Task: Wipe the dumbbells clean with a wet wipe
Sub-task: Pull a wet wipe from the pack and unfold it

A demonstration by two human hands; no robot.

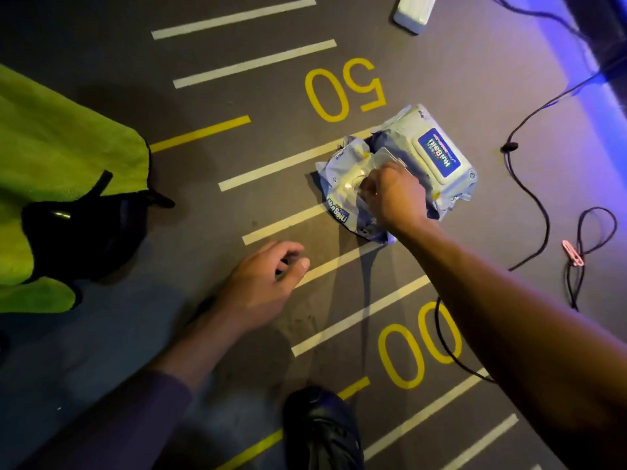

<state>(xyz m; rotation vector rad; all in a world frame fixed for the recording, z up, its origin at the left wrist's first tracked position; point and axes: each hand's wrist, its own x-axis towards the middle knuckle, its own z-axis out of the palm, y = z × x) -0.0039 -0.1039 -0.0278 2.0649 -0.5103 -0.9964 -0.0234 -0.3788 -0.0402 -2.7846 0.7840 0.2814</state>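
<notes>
My right hand (393,195) pinches at the open wipes pack (353,191) on the floor (203,184); my left hand (264,283) hovers loosely curled.

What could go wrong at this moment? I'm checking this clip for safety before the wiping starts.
1. The right hand pulls at the open wipe pack while the left hand hovers apart, so the unheld pack may lift or slide.
2. A black cable runs under the right arm and could snag.
3. No dumbbell is in view, so the wipe may dry or touch the floor.
</notes>
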